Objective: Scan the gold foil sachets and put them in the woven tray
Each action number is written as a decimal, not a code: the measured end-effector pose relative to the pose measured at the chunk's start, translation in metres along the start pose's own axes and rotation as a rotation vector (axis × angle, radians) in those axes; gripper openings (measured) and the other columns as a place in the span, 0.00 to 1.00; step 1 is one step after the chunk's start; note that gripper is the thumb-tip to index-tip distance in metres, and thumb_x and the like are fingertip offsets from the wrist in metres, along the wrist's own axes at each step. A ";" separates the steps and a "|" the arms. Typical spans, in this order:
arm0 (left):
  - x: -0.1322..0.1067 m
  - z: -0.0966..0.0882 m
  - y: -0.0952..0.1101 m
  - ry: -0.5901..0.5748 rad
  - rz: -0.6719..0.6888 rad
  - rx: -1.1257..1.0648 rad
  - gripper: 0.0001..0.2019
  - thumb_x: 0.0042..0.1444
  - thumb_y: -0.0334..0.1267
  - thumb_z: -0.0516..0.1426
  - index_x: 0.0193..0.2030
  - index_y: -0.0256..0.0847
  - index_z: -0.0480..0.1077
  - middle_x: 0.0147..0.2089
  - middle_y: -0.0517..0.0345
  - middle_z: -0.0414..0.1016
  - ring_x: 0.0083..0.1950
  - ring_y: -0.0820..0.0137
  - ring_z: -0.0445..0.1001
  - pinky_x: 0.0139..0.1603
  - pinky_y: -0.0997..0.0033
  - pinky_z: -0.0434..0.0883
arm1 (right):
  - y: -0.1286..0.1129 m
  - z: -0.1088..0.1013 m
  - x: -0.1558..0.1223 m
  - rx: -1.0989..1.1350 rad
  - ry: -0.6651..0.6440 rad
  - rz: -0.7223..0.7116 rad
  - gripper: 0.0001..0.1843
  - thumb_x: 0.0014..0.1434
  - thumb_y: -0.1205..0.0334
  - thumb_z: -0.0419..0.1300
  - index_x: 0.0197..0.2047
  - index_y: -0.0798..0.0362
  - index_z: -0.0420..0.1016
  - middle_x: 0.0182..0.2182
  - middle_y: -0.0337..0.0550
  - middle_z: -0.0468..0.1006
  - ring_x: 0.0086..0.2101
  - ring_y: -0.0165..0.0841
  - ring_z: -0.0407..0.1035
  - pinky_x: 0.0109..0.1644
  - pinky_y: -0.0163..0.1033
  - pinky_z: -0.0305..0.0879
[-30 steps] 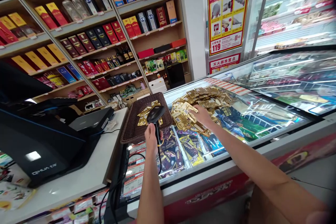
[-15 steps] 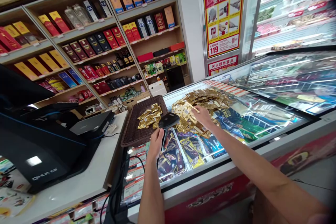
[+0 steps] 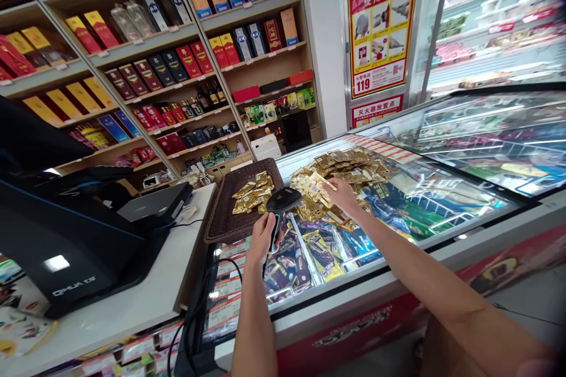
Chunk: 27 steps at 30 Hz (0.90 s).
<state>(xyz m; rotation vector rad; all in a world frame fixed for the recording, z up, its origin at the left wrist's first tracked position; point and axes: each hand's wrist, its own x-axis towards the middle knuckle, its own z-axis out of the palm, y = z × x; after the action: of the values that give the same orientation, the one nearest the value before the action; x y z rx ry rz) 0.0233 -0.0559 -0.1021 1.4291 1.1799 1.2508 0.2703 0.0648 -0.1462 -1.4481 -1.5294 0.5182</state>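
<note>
My left hand (image 3: 264, 238) is closed round the handle of a black barcode scanner (image 3: 283, 199), whose head points right. Between the fingers of my right hand (image 3: 342, 195) is a small gold foil packet (image 3: 319, 187), held in front of the scanner. Beneath and behind it, a pile of similar gold packets (image 3: 349, 164) lies on the glass top of a freezer (image 3: 400, 241). Left of the scanner, a brown woven basket (image 3: 218, 219) holds several more gold packets (image 3: 253, 193). Part of the basket's right side is hidden by the scanner.
A white counter (image 3: 165, 283) with a black checkout machine (image 3: 84, 247) stands at the left. Black cable (image 3: 194, 306) hangs between counter and freezer. Shelves of boxed goods (image 3: 163, 70) line the back wall, beside a red fire hydrant poster (image 3: 381, 26).
The view has shifted very slightly. Both hands keep their hold, with the packet and the scanner in nearly the same places.
</note>
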 end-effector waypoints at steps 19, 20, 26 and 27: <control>0.006 -0.016 0.004 0.552 0.082 -0.162 0.28 0.53 0.68 0.52 0.30 0.42 0.62 0.16 0.66 0.64 0.14 0.76 0.60 0.15 0.77 0.57 | -0.054 0.025 -0.004 0.487 -0.311 0.196 0.14 0.57 0.49 0.61 0.35 0.52 0.74 0.24 0.36 0.71 0.21 0.27 0.62 0.23 0.32 0.61; 0.007 -0.018 0.003 0.634 0.092 -0.185 0.28 0.53 0.69 0.52 0.30 0.42 0.62 0.16 0.66 0.64 0.15 0.76 0.60 0.15 0.77 0.57 | -0.066 0.034 0.000 0.508 -0.373 0.190 0.12 0.57 0.52 0.62 0.35 0.53 0.74 0.25 0.38 0.73 0.22 0.27 0.64 0.24 0.32 0.63; 0.007 -0.023 0.002 0.778 0.112 -0.303 0.30 0.52 0.71 0.51 0.32 0.41 0.61 0.17 0.67 0.64 0.15 0.77 0.61 0.16 0.77 0.58 | -0.129 0.115 0.018 0.568 -0.639 0.321 0.06 0.55 0.64 0.66 0.33 0.56 0.74 0.25 0.40 0.75 0.20 0.26 0.65 0.24 0.33 0.68; 0.007 -0.023 0.002 0.773 0.113 -0.303 0.30 0.52 0.71 0.51 0.32 0.41 0.61 0.17 0.66 0.64 0.15 0.77 0.61 0.16 0.77 0.58 | -0.137 0.128 0.019 0.575 -0.645 0.345 0.06 0.54 0.65 0.66 0.32 0.56 0.73 0.25 0.40 0.75 0.19 0.26 0.65 0.24 0.33 0.68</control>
<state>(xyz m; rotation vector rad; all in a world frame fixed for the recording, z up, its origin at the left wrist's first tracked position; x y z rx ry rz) 0.0009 -0.0489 -0.0965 0.7993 1.3207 2.0634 0.0927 0.0902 -0.0888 -1.1275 -1.4119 1.6120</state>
